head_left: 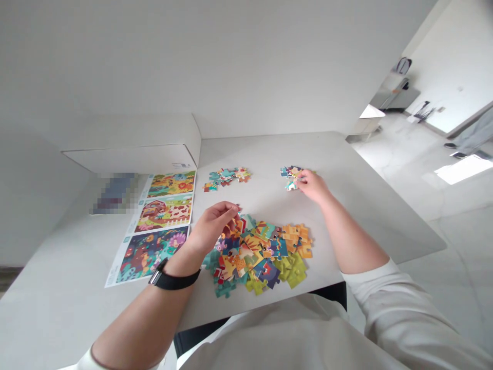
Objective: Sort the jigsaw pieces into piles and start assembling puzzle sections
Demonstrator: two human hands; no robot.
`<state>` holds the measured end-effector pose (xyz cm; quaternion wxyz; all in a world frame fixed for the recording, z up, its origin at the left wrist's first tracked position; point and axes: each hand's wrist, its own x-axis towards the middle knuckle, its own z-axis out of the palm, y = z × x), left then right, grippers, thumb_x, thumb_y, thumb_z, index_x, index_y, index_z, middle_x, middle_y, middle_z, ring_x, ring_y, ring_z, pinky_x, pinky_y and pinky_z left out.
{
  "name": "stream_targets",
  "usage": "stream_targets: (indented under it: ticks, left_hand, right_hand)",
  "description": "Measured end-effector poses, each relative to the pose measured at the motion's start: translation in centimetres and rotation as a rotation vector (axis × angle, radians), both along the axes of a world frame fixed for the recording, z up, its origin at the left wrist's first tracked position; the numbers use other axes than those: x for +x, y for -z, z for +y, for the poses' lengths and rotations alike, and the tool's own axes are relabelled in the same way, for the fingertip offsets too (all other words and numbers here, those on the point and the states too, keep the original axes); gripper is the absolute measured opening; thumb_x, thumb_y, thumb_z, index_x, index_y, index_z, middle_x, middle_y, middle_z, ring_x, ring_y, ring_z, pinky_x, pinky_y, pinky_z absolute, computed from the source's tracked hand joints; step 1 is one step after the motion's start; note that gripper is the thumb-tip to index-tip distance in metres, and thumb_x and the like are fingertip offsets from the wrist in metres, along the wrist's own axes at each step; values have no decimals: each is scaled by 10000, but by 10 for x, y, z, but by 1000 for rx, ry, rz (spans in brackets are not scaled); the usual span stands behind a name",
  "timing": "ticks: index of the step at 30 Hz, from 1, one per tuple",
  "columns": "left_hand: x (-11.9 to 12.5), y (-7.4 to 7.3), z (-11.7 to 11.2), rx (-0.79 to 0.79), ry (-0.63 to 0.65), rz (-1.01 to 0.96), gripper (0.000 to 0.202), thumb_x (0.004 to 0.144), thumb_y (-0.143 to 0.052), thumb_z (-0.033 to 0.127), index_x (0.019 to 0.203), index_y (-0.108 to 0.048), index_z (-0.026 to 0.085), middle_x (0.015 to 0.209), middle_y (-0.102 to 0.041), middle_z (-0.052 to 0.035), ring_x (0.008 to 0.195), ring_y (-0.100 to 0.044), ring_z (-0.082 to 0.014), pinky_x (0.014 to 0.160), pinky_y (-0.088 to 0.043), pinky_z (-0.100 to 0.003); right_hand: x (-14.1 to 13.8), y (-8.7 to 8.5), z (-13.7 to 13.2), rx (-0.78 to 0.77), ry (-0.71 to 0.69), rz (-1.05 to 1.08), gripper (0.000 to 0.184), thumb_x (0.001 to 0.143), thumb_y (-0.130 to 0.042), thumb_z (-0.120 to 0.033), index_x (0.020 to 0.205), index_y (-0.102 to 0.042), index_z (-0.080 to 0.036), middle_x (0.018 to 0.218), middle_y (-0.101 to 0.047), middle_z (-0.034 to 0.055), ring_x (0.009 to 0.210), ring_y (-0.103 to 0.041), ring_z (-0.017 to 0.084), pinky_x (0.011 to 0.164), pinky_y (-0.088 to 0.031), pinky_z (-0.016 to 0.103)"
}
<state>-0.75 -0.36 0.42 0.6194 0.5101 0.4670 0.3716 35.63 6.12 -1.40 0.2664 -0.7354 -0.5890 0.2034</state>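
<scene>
A large heap of mixed jigsaw puzzle pieces (250,252) lies near the table's front edge. At the heap's upper left, my left hand (216,222) has thumb and fingers pinched together, with the edge of a puzzle piece (239,208) showing at the tips. My right hand (313,186) reaches to a small group of puzzle pieces (290,171) at the back right. Its fingers are closed on a pale puzzle piece (291,185) at the near side of that group, and they partly cover it. Another small group of puzzle pieces (225,177), mostly teal and red, lies at the back middle.
Three printed picture sheets, a safari scene (171,184), a farm scene (164,213) and a dark forest scene (150,254), lie to the left. Behind them stands a white box (134,156), with a blurred-out flat item (114,192) in front. A wall closes the table's back.
</scene>
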Motion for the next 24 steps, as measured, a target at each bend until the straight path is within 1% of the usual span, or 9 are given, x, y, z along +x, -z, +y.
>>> stream_targets:
  ticks: [3,5,8,10,14,16,19,21,24]
  left_hand:
    - [0,-2,-1,11,-2,7,483,807,-837,639,902,-695,187,797,-687,-12,554,-601,-103,434,-442,-202]
    - [-1,-3,-1,20,-11,6,474,814,-831,635,895,-695,189,804,-687,-13,558,-597,-102,437,-441,-201]
    - [-4,-3,0,39,-17,0,459,823,-826,625,895,-695,190,827,-694,-17,560,-593,-97,437,-433,-196]
    - [-5,-3,1,45,-19,1,448,827,-826,612,902,-693,191,832,-695,-20,563,-593,-99,439,-434,-195]
    - [-10,-2,3,79,-37,11,424,848,-806,593,919,-689,191,834,-684,-20,562,-586,-103,439,-445,-203]
    - [-14,-2,6,128,-67,45,400,868,-781,574,957,-696,193,851,-687,-23,568,-589,-107,446,-448,-210]
    - [-22,-2,13,255,-143,210,331,909,-723,501,1058,-713,206,881,-708,-32,618,-622,-137,498,-476,-237]
    - [-29,-1,17,396,-169,432,264,928,-690,425,1084,-734,216,915,-731,-46,704,-660,-165,605,-516,-267]
    - [-37,4,21,553,-117,788,226,943,-671,360,1088,-768,217,1012,-758,-79,844,-694,-210,790,-535,-323]
  right_hand:
    - [-1,-3,-3,7,120,-314,254,989,-634,-315,1203,-717,-206,1048,-815,132,969,-731,293,853,-515,377]
    - [-4,-9,-6,-5,142,-417,285,1013,-601,-344,1218,-749,-213,1086,-817,147,991,-730,305,842,-512,374]
    - [-9,-15,-11,-36,4,-461,276,1028,-578,-356,1069,-829,-248,1039,-828,127,961,-728,299,810,-506,366]
    - [-12,-16,-13,-78,-82,-471,287,1027,-590,-355,1026,-860,-258,1043,-834,125,976,-730,300,812,-510,366]
    - [-13,-10,-14,-142,-91,-502,317,1032,-588,-330,1191,-853,-257,1171,-829,137,1074,-735,313,875,-526,379]
    - [-11,-8,-13,-159,-84,-517,338,1037,-577,-332,1241,-835,-254,1189,-826,144,1095,-738,323,896,-530,390]
    - [-11,-8,-13,-177,-81,-528,365,1034,-586,-359,1294,-809,-232,1194,-821,169,1092,-746,346,891,-534,410]
    - [-16,-9,-14,-159,-95,-511,394,1023,-612,-363,1341,-785,-208,1185,-821,179,1081,-749,354,881,-536,413]
    - [-32,-8,-21,-82,-243,-388,418,1014,-646,-362,1384,-762,-207,1125,-835,139,1002,-759,308,867,-540,384]
